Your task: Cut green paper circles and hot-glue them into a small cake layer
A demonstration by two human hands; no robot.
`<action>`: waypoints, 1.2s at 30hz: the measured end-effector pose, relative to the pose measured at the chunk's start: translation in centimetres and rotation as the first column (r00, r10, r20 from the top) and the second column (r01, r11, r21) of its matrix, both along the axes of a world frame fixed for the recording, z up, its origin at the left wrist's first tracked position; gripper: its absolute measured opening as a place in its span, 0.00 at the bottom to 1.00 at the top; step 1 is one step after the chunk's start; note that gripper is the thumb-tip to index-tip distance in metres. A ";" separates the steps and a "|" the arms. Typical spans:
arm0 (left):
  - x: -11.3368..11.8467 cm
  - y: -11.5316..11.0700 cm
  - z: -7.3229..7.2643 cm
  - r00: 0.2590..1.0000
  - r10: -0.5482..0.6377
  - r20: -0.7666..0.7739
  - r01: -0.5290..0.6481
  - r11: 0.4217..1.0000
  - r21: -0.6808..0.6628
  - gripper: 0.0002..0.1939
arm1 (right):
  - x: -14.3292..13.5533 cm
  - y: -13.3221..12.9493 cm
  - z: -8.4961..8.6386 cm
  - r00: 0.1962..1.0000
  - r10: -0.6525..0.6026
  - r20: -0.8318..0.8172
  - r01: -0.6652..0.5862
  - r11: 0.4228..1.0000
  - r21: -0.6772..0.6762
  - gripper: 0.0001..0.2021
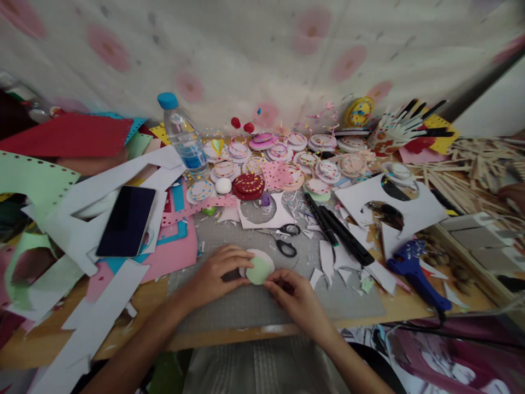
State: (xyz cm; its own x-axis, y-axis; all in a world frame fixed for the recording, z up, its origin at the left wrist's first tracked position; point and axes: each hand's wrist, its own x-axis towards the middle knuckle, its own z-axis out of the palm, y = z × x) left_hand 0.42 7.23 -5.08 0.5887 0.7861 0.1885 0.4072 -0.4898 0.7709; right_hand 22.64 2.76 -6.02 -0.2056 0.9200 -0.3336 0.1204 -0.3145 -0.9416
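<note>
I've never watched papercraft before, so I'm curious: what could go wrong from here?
The pale green disc sits off-centre on the white disc and might slip between the left hand and right hand. Scissors lie just beyond, so a hand could brush them. The blue glue gun lies near the front edge of the table and might be knocked off.

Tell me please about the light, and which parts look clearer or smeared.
Head view, overall: dim, soft light, no hard shadows; head view, middle: the green disc shows a readable edge; head view, top corners: the flowered backdrop looks smeared and stretched.
</note>
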 end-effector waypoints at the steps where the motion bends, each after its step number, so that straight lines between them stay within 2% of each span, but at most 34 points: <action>1: 0.0 0.0 0.0 1.000 0.003 0.005 -0.003 1.000 -0.008 0.12 | 0.0 0.1 0.0 1.000 -0.002 -0.004 0.002 1.000 -0.011 0.13; 7: 0.2 -0.5 0.3 1.000 0.014 0.009 -0.013 1.000 -0.025 0.13 | 0.3 0.4 0.2 0.998 -0.014 -0.069 0.009 0.997 -0.079 0.19; 12: 0.4 -1.0 1.0 0.993 0.063 0.103 -0.051 0.992 -0.118 0.18 | 1.1 0.3 0.7 0.992 -0.026 -0.127 0.010 0.992 -0.127 0.21; 17: 1.2 -1.3 1.5 0.965 0.144 0.219 -0.104 0.977 -0.187 0.17 | 1.5 0.2 1.1 0.982 -0.067 -0.175 0.046 0.992 -0.118 0.19; 19: 1.8 -1.5 1.6 0.965 0.216 0.147 -0.192 0.968 -0.164 0.20 | 1.8 0.1 1.2 0.978 -0.089 -0.187 0.070 0.992 -0.109 0.18; 21: 2.5 -1.8 1.5 0.959 0.284 0.008 -0.281 0.953 -0.111 0.25 | 2.3 0.0 1.4 0.974 -0.122 -0.190 0.105 0.990 -0.099 0.17; 23: 3.2 -2.1 1.4 0.946 0.299 -0.124 -0.308 0.950 -0.060 0.26 | 2.8 -0.1 1.8 0.970 -0.165 -0.180 0.151 0.985 -0.086 0.17; 25: 3.9 -2.2 1.2 0.938 0.292 -0.186 -0.303 0.953 -0.032 0.23 | 3.2 -0.2 2.1 0.966 -0.196 -0.167 0.185 0.980 -0.078 0.16; 27: 4.5 -2.3 1.2 0.940 0.307 -0.150 -0.318 0.946 -0.055 0.13 | 3.4 -0.4 2.4 0.965 -0.201 -0.168 0.192 0.979 -0.071 0.16; 29: 4.9 -2.3 1.4 0.924 0.382 -0.021 -0.378 0.904 -0.200 0.06 | 3.4 -0.7 2.5 0.964 -0.197 -0.180 0.188 0.980 -0.065 0.16; 32: 5.3 -2.5 2.0 0.814 0.560 0.153 -0.410 0.741 -0.531 0.09 | 3.1 -1.4 2.4 0.954 -0.186 -0.234 0.177 0.982 -0.058 0.15; 34: 5.5 -2.8 2.7 0.733 0.646 0.214 -0.346 0.624 -0.701 0.12 | 2.7 -2.0 2.3 0.949 -0.166 -0.270 0.155 0.986 -0.062 0.15; 36: 5.7 -3.2 3.5 0.672 0.691 0.266 -0.219 0.529 -0.820 0.12 | 2.4 -2.4 2.2 0.952 -0.145 -0.270 0.132 0.989 -0.065 0.15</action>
State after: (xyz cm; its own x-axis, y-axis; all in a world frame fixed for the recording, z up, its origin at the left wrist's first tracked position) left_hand 6.12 4.04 -1.57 0.0907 0.9152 -0.3926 -0.1643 0.4026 0.9005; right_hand 25.01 0.35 -3.84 -0.1663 0.9310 -0.3251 -0.1872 -0.3535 -0.9165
